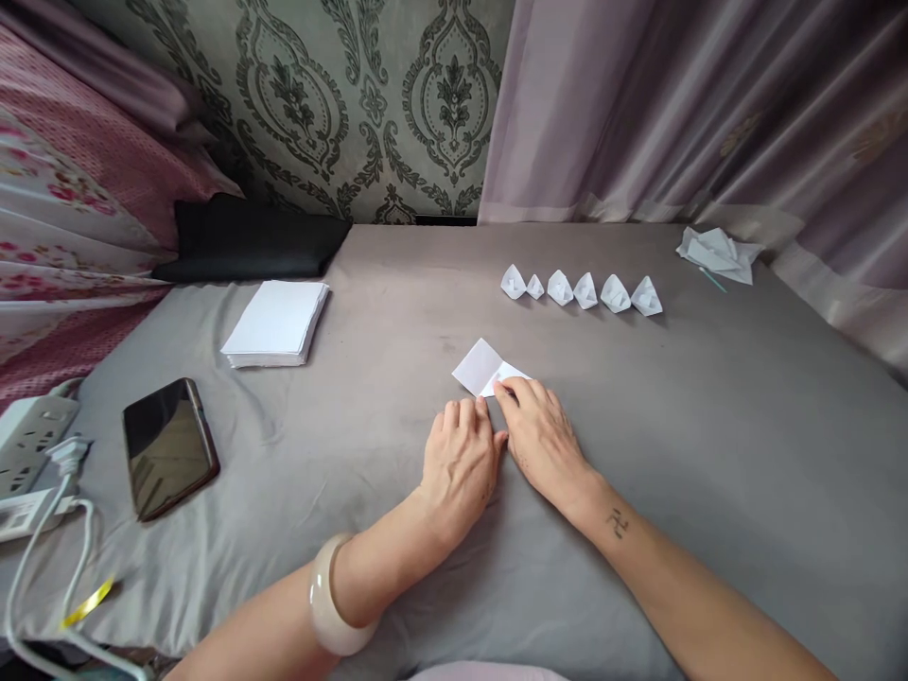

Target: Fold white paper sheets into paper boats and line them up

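Observation:
A small sheet of folded white paper (478,367) lies on the grey cloth in front of me, a crease down its middle and its right part partly under my fingers. My right hand (543,430) is closed on that right part, with thumb and fingertips pressed together at the paper. Curled at the paper's near corner is my left hand (461,454), its fingers bent and its fingertips against the lower edge. Both thumbs nearly meet just below the paper. Beyond it stands a row of several folded white paper boats (560,288), one of them smaller.
A stack of white paper (276,322) sits at the left, with a dark phone (170,449) nearer me. A power strip (32,440) with white cables is at the left edge. Crumpled paper (718,253) lies at the far right beside a thin light-blue stick (713,279). Black fabric (255,238) lies far left.

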Action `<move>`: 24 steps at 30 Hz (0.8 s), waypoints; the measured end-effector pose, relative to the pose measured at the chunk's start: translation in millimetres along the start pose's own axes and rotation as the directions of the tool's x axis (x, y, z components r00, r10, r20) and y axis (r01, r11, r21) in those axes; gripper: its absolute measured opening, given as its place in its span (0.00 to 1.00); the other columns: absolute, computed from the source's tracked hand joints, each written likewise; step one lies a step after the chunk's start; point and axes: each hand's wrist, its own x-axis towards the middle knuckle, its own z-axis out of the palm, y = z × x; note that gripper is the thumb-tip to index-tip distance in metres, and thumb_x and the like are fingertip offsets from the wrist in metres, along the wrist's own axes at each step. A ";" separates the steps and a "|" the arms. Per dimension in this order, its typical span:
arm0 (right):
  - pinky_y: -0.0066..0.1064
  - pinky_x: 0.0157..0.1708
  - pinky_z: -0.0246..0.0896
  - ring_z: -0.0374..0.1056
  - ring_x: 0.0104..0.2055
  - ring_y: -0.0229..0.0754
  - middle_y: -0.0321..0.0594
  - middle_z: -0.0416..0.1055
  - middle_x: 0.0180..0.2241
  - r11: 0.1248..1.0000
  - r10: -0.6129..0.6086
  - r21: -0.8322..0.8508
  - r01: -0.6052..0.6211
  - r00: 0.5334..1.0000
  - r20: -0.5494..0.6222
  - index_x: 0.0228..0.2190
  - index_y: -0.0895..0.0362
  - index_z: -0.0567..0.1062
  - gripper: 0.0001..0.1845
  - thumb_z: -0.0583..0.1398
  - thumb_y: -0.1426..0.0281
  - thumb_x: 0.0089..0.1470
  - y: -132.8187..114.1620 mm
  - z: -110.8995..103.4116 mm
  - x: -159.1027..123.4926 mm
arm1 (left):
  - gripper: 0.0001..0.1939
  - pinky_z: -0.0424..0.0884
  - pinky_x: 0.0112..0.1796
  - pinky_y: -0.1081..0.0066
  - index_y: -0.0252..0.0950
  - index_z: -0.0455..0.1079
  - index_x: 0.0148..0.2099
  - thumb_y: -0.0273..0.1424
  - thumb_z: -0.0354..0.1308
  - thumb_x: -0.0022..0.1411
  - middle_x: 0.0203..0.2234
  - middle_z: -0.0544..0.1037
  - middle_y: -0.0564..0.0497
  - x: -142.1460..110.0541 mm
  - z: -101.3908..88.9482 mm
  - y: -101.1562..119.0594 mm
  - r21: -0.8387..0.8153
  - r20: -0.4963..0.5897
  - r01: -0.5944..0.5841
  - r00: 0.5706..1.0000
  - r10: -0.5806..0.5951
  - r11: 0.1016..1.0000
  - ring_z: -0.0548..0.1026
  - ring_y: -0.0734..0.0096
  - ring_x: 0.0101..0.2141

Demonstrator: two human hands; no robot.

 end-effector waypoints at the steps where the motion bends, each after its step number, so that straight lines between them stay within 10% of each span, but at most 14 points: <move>1: 0.40 0.44 0.60 0.62 0.48 0.50 0.51 0.69 0.48 1.000 0.003 -0.003 -0.003 1.000 0.004 0.54 0.63 0.68 0.22 0.54 0.78 0.58 -1.5 0.0 -1.3 | 0.23 0.67 0.33 0.63 0.22 0.62 0.58 0.35 0.43 0.70 0.34 0.71 0.41 -0.8 -1.0 1.8 0.015 -0.005 0.002 1.000 -0.001 1.000 0.69 0.58 0.35; 7: 0.40 0.43 0.61 0.61 0.45 0.50 0.50 0.66 0.51 0.999 -0.009 -0.033 0.010 1.000 0.011 0.58 0.57 0.65 0.28 0.56 0.76 0.55 -3.1 0.0 -5.1 | 0.15 0.65 0.30 0.65 0.29 0.70 0.43 0.31 0.43 0.69 0.30 0.70 0.44 1.1 -2.0 0.1 0.041 0.043 -0.002 0.999 0.000 0.999 0.69 0.62 0.32; 18: 0.40 0.43 0.58 0.60 0.45 0.48 0.47 0.66 0.51 1.000 0.012 0.012 -0.012 1.000 0.014 0.59 0.51 0.64 0.29 0.53 0.77 0.57 3.9 1.7 -3.7 | 0.20 0.69 0.34 0.62 0.28 0.61 0.59 0.31 0.42 0.69 0.37 0.72 0.42 7.9 -1.5 -10.8 -0.005 0.129 0.023 0.991 -0.023 1.000 0.71 0.60 0.36; 24: 0.40 0.45 0.58 0.59 0.48 0.50 0.48 0.65 0.53 0.998 0.030 0.047 -0.029 1.000 -0.005 0.59 0.53 0.65 0.30 0.52 0.79 0.55 8.9 2.6 -2.9 | 0.17 0.70 0.47 0.55 0.31 0.66 0.54 0.31 0.46 0.68 0.53 0.68 0.37 9.2 3.2 -19.9 -0.069 -0.040 -0.060 0.998 0.058 0.996 0.67 0.51 0.52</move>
